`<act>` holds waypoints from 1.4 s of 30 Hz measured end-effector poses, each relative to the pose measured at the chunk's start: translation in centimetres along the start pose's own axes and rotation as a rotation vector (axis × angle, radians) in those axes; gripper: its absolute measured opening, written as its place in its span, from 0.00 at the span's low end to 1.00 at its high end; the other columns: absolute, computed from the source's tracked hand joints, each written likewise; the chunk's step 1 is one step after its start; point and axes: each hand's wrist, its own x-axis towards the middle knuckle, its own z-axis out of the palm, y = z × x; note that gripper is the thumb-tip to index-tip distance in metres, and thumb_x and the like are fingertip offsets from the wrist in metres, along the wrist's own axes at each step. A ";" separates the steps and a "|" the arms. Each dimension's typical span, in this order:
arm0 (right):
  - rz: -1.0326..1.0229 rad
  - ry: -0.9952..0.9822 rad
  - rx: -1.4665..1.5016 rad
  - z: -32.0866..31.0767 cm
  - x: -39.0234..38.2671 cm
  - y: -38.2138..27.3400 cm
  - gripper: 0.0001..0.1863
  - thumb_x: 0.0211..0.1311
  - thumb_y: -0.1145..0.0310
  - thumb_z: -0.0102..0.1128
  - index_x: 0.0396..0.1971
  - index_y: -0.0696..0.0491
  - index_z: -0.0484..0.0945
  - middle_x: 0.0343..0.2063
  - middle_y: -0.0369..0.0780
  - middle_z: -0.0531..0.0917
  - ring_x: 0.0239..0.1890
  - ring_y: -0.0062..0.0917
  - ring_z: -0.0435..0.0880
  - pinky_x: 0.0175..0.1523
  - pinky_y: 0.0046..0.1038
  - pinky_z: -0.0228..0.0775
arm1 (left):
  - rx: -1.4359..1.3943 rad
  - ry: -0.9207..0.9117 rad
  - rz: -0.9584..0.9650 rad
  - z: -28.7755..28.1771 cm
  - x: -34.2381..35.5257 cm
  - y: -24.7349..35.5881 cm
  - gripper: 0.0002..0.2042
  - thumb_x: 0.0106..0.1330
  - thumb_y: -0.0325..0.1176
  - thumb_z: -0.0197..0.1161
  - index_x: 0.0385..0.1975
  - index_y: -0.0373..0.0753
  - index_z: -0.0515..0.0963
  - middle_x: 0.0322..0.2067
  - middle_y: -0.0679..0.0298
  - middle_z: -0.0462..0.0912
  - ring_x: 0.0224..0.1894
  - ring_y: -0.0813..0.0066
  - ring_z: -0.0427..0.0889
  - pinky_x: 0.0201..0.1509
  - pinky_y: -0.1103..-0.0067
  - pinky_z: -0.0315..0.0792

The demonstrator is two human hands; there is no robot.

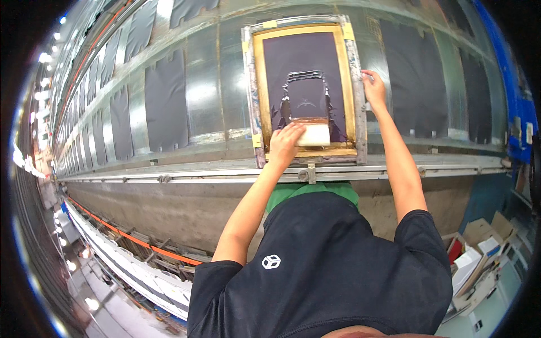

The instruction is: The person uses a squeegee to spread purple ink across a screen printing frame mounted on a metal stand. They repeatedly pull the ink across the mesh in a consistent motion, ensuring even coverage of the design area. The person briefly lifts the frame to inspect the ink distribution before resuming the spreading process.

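A screen-printing frame (354, 62) with a yellowish inner border lies on the long table in front of me. Dark, glossy ink (332, 112) is smeared over its mesh, around a rectangular patch. My left hand (286, 145) is closed on the left end of a squeegee (314, 136), a cream-coloured block with a brown edge, near the frame's close end. At the frame's right side rail, my right hand (374, 91) grips the outer edge with its fingers bent; part of that grip is hidden.
Dark fabric panels (166, 101) lie in rows along the glassy table, with more panels (414, 79) to the right. A metal rail (214, 175) with a small bracket (307, 173) runs along the near edge. Boxes (479, 234) stand at the lower right.
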 end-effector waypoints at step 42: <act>-0.194 -0.006 -0.360 46.3 -21.1 -27.7 0.21 0.64 0.53 0.64 0.54 0.46 0.82 0.41 0.48 0.85 0.46 0.43 0.83 0.51 0.43 0.73 | 0.146 0.084 0.025 -27.3 -21.3 -43.8 0.27 0.43 0.20 0.70 0.48 0.46 0.86 0.52 0.67 0.87 0.54 0.64 0.82 0.56 0.68 0.76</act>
